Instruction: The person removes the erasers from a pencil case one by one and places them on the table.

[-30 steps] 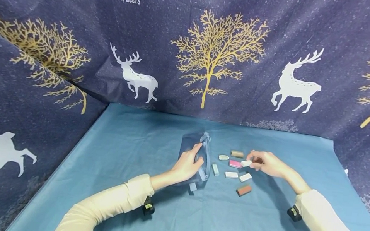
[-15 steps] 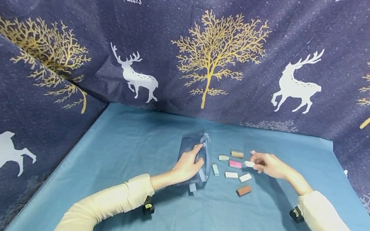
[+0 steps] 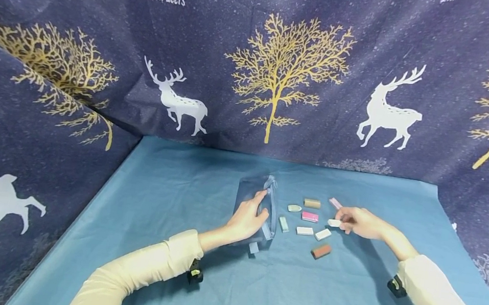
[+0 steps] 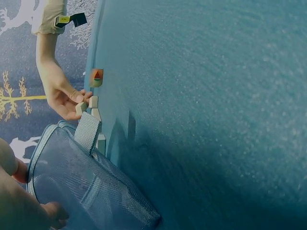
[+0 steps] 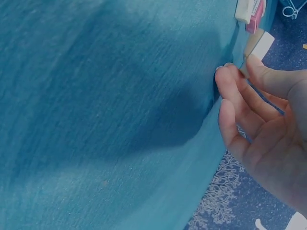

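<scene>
My left hand grips the blue mesh zip pouch, which lies on its side with its zipped edge to the right. In the left wrist view, fingertips rest against the mesh near the zip. My right hand pinches a small white block, eraser-like, between thumb and fingers; its pale tan side shows in the right wrist view. Behind that hand lies a pale pink block. Between the hands are a bright pink block and a white block.
Several more small blocks lie about: a tan one, a pale rounded one, a mint one, another white one and an orange-brown one. A blue cloth covers the table; a printed curtain hangs behind.
My right hand has drawn back to the right and slightly nearer with the white block, away from the bright pink block. The pale pink block behind it has come into view. My left hand stays put.
</scene>
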`<state>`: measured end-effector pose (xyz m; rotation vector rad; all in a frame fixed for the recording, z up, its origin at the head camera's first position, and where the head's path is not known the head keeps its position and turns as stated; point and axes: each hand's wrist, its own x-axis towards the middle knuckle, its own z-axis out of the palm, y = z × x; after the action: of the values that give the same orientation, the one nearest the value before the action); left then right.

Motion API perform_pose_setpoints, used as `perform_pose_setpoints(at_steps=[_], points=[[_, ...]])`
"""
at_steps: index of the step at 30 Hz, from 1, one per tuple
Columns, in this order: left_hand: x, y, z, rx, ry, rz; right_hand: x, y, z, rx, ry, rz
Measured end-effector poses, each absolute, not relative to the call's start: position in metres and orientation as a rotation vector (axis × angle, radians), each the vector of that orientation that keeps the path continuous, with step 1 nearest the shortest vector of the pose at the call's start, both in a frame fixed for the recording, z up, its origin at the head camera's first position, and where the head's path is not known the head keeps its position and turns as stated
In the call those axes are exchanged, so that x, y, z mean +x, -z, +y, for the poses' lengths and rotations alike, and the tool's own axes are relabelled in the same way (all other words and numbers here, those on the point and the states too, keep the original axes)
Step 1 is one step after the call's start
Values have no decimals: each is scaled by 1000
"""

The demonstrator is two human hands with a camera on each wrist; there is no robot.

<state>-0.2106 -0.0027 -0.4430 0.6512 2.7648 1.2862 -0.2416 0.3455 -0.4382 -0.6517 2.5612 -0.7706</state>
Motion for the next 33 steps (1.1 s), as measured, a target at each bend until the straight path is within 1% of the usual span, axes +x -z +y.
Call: perform_pose_setpoints(at_steps=[8,19,33], points=[[-210,446,-1,655,-1292,2745,-239,436,347,-664,807,2550],[-206,444,0,625,-1319,2692,-236,441,350,-652,730,2613],[-207,445,3,616,-1292,2711,-235,443,350,-702,674,2694]])
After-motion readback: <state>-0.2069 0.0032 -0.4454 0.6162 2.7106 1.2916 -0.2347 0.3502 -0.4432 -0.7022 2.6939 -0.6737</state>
